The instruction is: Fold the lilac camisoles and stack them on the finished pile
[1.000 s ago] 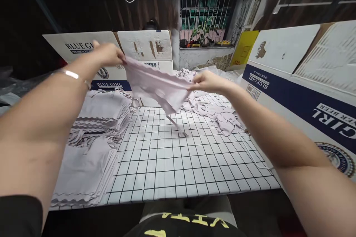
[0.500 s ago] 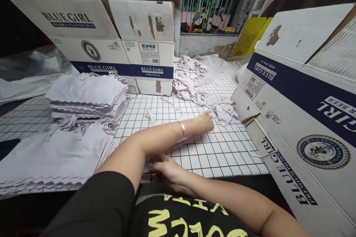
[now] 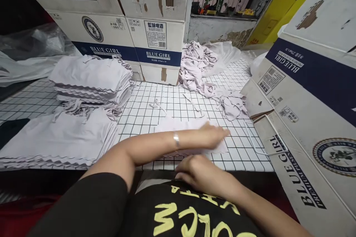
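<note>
A pale lilac cloth piece (image 3: 183, 124) with a wavy lower edge lies spread on the white grid-patterned table, partly covered by my left forearm. My left hand (image 3: 214, 136), a silver bangle at its wrist, lies across the right part of this cloth with its fingers stretched to the right. Just below it, at the table's front edge, is my right hand (image 3: 196, 170). Its fingers are curled, and what they hold, if anything, is hidden. Two thin pale strips, one of them a loose strip (image 3: 193, 104), lie beyond the cloth.
To the left are a near stack of similar cloth pieces (image 3: 55, 137) and a farther stack (image 3: 86, 74). A printed carton (image 3: 155, 40) stands behind, another carton (image 3: 294, 81) at the right. Crumpled lilac cloth (image 3: 194, 66) trails between them on the table (image 3: 236, 159).
My left hand has moved right and nearer, flattening from a closed shape. My right hand has shifted right along the table edge. More of the cloth shows, and the view has tilted down.
</note>
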Demonstrator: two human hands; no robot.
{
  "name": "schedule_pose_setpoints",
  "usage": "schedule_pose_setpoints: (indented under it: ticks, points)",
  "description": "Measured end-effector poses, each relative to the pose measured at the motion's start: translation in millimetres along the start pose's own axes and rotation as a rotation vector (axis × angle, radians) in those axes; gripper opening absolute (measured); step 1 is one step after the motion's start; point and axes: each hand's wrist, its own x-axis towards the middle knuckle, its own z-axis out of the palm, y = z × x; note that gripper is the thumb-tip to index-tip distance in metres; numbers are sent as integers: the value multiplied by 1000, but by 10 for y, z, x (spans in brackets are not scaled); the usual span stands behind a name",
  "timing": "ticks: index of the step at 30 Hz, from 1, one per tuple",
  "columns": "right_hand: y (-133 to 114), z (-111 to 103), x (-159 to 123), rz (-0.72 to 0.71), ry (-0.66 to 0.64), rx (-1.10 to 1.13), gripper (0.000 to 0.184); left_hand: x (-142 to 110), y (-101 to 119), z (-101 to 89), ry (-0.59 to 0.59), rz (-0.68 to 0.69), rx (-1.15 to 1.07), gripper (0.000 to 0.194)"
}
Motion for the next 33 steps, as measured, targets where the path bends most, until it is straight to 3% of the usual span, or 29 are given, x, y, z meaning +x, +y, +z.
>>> schedule_pose_setpoints:
  ticks: [2, 4, 7, 10, 13, 15, 18, 22, 27, 30, 32, 33]
  points:
    - [116, -266, 1, -23, 116, -107, 23, -447, -438, -303, 208, -279, -132, 28]
    - [273, -530, 199, -12, 263, -174, 27, -915, -847, -498, 431, -578, -148, 19]
    - [459, -817, 868, 22, 406, -236, 21, -1429, -1116, -454, 488, -796, -42, 12]
    - [450, -894, 1747, 65, 452, -181, 15, -1617, -923, -102, 436, -689, 114, 34]
    - [321, -793, 2467, 170, 368, -67, 20, -1619, -629, 242, 212, -483, 153, 58]
    - [258, -716, 2767, 225, 311, -4, 20, -1610, -536, 357, 81, -431, 128, 70]
    - [223, -749, 3007, 269, 248, 124, 17, -1623, -542, 376, 19, -434, 87, 76]
    - [132, -1116, 3182, 280, 194, 326, 15, -1633, -583, 336, -8, -457, 21, 79]
    - [-172, -1558, 3108, 207, 295, 469, 14, -1586, -538, 261, -4, -474, -139, 80]
    - [-324, -1521, 2590, -58, 427, 412, 4, -1532, -509, 56, 192, -535, -520, 72]
    - [-330, -1357, 2043, -310, 431, 200, 11, -1504, -500, -130, 379, -586, -1041, 68]
    - [-296, -1249, 1749, -418, 345, 50, 14, -1496, -498, -217, 433, -589, -1342, 69]
